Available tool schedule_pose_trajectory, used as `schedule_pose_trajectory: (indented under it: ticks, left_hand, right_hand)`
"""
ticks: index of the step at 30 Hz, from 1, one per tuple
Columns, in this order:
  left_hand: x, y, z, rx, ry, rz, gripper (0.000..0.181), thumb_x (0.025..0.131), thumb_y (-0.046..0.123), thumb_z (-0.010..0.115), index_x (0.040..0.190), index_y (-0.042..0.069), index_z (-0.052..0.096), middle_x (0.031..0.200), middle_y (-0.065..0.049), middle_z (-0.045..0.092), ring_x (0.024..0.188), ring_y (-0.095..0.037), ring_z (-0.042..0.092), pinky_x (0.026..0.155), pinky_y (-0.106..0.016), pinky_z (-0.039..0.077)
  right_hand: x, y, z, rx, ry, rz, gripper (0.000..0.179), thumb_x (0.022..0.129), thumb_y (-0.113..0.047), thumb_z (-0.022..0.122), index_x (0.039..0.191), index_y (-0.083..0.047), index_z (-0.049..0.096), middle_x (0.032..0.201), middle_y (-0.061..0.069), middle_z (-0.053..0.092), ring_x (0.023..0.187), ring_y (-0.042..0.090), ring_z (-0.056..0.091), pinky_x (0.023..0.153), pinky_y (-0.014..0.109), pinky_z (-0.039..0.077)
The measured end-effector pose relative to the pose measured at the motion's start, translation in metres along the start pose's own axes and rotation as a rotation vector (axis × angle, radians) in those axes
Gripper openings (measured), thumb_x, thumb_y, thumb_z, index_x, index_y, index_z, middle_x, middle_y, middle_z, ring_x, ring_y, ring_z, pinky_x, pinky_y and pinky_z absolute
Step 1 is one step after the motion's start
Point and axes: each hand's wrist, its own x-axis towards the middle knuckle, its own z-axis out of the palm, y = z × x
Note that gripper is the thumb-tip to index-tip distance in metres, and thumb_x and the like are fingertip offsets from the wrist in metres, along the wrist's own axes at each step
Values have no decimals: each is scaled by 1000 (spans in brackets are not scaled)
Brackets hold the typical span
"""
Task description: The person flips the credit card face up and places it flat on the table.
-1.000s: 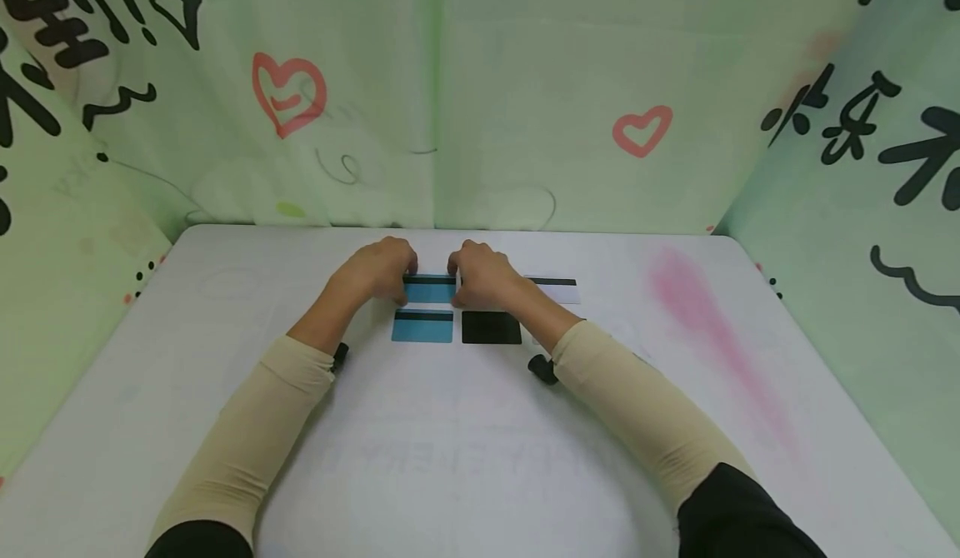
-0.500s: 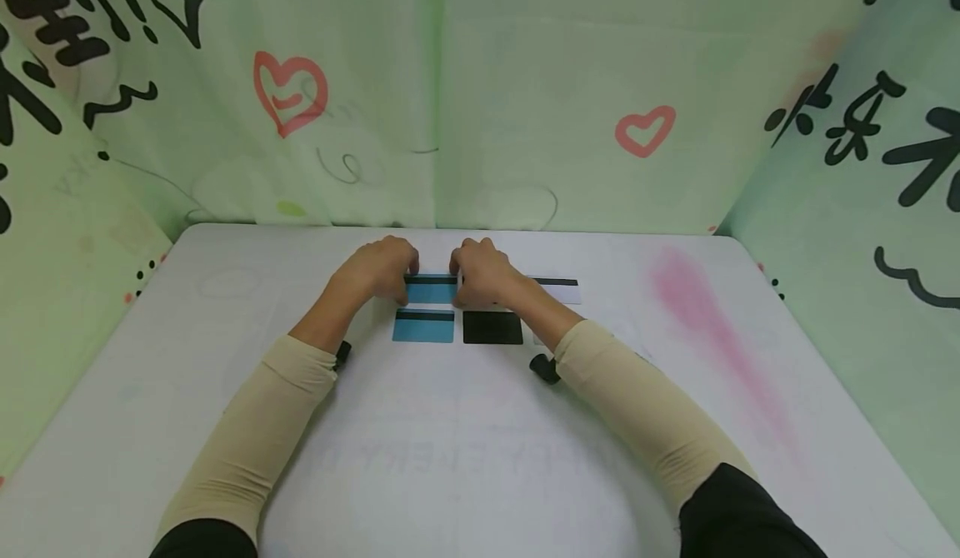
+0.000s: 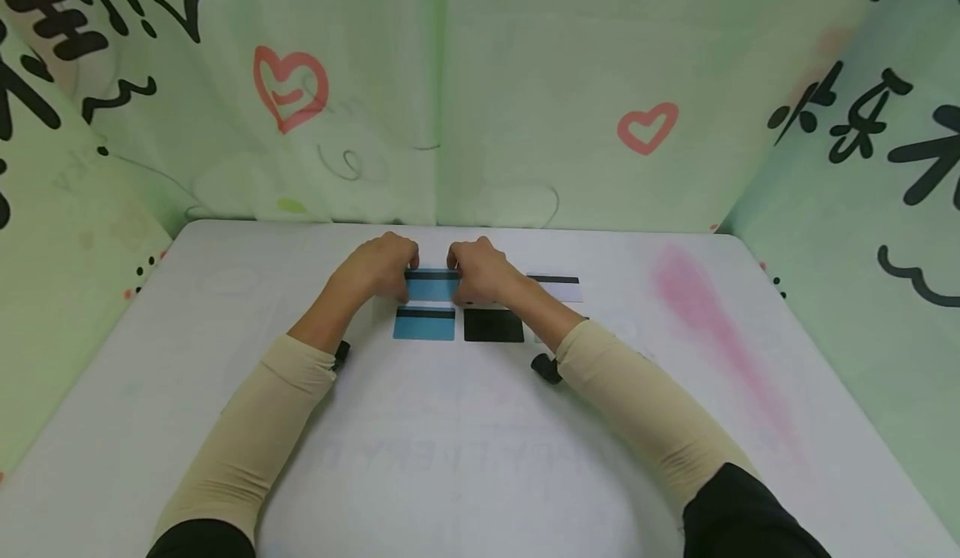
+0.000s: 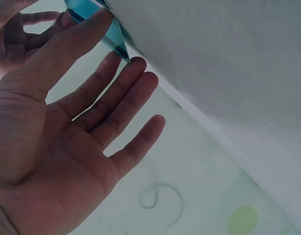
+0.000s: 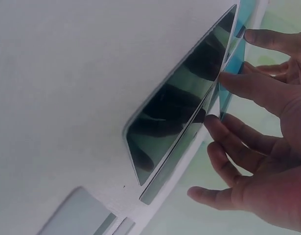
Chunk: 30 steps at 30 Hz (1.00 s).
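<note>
The far blue card is located at the far middle of the white table, between the two hands. The left hand has its grip on the card's left edge, thumb at the near corner and fingertips at the far corner. The right hand grasps the right edge likewise, between thumb and fingertips. Whether the card lies flat cannot be determined. Just on the near side is a second row: the near blue card, striped along its far edge, and, to its right, a glossy black card. A pale card with a black stripe lies right of the right hand, partly covered. Tan sleeves cover both forearms.
</note>
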Motion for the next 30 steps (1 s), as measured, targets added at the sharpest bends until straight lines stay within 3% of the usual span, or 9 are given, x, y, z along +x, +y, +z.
schedule_pose_trajectory:
  ticks: [8, 19, 30]
  left_hand:
    - [0, -3, 2, 9, 8, 8, 48, 78, 11, 89, 120, 0, 69, 119, -16, 72, 104, -28, 67, 94, -46, 56]
    - [1, -2, 0, -13, 23, 26, 51, 81, 13, 88, 125, 0, 67, 122, -15, 71, 106, -28, 66, 95, -46, 56]
    - [1, -2, -3, -68, 7, 9, 55, 84, 15, 85, 133, 1, 64, 123, -16, 69, 109, -29, 64, 96, -47, 55]
  right_hand:
    - [-3, -4, -4, 19, 4, -48, 56, 80, -17, 87, 130, -1, 67, 119, 15, 70, 120, 34, 54, 96, 41, 53]
    - [-3, 1, -12, 123, 63, -62, 51, 81, -15, 85, 126, 3, 68, 117, 16, 72, 109, 29, 65, 93, 38, 56]
    - [-7, 2, -23, 153, 60, -52, 52, 83, -21, 85, 127, 0, 67, 116, 14, 69, 108, 27, 63, 94, 38, 54]
